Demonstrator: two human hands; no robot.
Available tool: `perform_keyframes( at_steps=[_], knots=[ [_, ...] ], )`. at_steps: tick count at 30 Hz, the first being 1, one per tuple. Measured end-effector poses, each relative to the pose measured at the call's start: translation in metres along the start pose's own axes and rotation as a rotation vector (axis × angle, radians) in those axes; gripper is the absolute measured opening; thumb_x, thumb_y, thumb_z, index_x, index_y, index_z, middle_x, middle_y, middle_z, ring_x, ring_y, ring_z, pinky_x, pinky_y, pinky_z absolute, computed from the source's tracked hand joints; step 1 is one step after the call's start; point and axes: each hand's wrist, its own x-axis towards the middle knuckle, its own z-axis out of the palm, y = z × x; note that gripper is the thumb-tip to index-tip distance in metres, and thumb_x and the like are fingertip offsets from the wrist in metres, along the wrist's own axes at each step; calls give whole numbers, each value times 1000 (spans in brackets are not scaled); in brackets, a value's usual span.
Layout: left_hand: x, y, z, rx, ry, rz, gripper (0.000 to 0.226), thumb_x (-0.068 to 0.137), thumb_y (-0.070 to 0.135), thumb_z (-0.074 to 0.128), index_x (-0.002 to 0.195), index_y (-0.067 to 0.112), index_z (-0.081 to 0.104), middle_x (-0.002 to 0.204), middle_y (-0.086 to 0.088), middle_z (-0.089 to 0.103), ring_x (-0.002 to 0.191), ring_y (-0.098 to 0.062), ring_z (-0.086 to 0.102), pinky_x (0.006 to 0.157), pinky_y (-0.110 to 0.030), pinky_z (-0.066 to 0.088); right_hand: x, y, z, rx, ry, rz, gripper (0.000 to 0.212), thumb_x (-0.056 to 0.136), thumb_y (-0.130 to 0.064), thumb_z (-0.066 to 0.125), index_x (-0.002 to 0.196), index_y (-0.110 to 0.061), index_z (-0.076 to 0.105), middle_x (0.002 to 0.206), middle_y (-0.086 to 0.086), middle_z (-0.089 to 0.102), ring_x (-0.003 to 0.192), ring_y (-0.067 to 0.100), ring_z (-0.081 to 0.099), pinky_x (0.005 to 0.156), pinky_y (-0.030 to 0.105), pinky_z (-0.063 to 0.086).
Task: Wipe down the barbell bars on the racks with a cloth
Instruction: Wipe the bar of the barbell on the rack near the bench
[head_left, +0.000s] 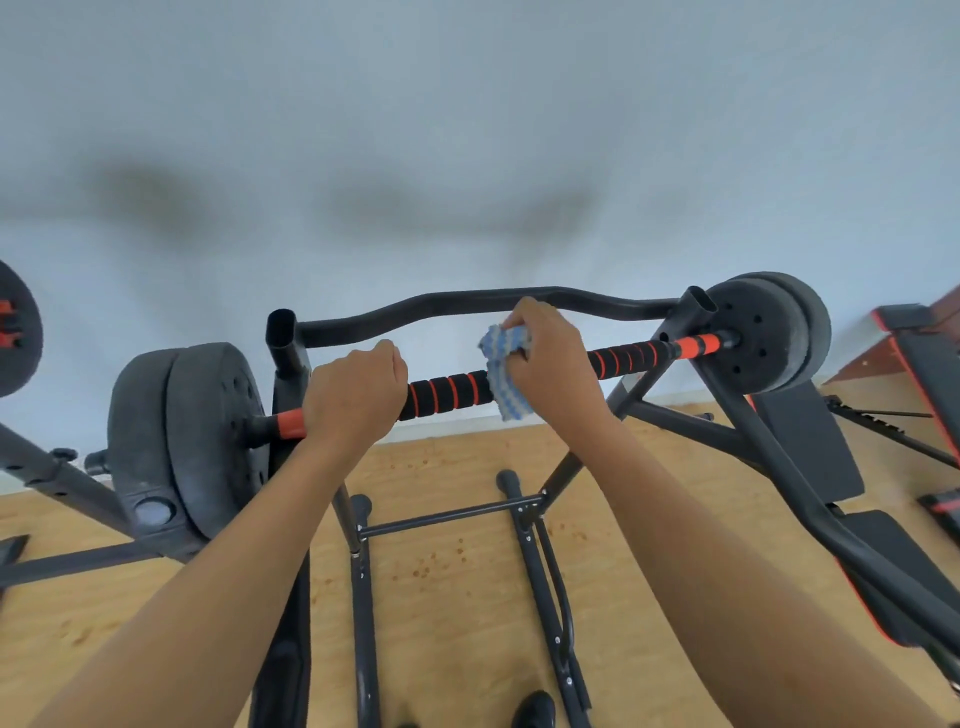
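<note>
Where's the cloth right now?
In the head view, right of centre: the right hand holds the blue cloth wrapped on the barbell bar, right of the left hand.

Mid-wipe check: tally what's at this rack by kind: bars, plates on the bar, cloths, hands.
barbell bar: 1
weight plates on it: 4, two per end
cloth: 1
hands: 2, left hand, right hand
Total: 8

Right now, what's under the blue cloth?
The bar runs under the cloth, which the right hand holds round it. It shows black and orange on both sides; the bit beneath is covered.
</note>
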Motion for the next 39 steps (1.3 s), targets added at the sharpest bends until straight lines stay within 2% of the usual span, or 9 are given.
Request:
perform_keyframes(
  at_steps=[3,6,10,11,19,22,27,32,39],
  knots=[
    [-1,-1,-1,50,-20,24,21,101,12,35,82,13,44,55,0,45,42,-18,42,44,-29,37,6,3,32,-165,-108,-30,12,92,-1,59,93,-10,51,92,2,51,75,21,60,62,29,48],
    [-4,1,-1,34,-25,14,19,99,10,39,81,14,44,56,1,45,43,-18,43,45,-29,39,-34,22,54,-173,-87,-58,21,87,2,65,100,-10,54,103,4,49,69,20,59,58,32,55],
    [-5,3,0,-30,13,-10,28,104,17,37,78,15,44,53,2,48,42,-18,46,44,-29,34,-130,56,75,-280,-464,27,25,93,-1,61,112,-15,54,114,0,48,88,25,65,75,38,59],
    [-4,3,1,-32,20,-11,28,105,17,35,78,14,44,53,1,48,42,-19,46,44,-29,33,-142,61,75,-239,-464,60,25,91,2,59,108,-15,54,111,-1,49,85,24,64,74,40,58],
    [-2,2,1,-31,-22,-22,23,101,10,37,79,14,43,56,-2,50,45,-21,47,46,-31,33,-16,4,10,11,103,15,15,90,0,56,97,-13,53,97,1,53,71,10,52,59,22,42],
    [1,0,3,-35,-31,-26,23,101,11,37,80,14,45,60,-2,52,48,-21,48,49,-32,42,-19,5,42,-150,11,-48,22,87,2,68,99,-10,54,100,2,53,66,16,54,55,31,51],
    [1,0,3,-45,-50,-33,22,101,12,37,83,14,49,62,0,52,50,-19,50,53,-33,48,-47,20,55,-104,-48,-68,27,85,6,66,105,-9,56,108,3,52,70,19,57,58,30,53],
    [3,-1,-1,15,-98,-10,13,97,7,42,87,13,49,64,0,52,52,-19,49,49,-31,35,-115,61,70,-255,-516,142,20,91,-2,65,93,-19,53,99,-3,52,81,18,59,82,39,58],
    [4,-2,2,45,-106,23,12,95,4,44,89,13,49,64,1,47,51,-17,45,47,-29,29,-64,10,23,137,24,95,27,85,2,61,106,-15,63,103,-5,60,92,10,57,81,20,48]
  ],
)
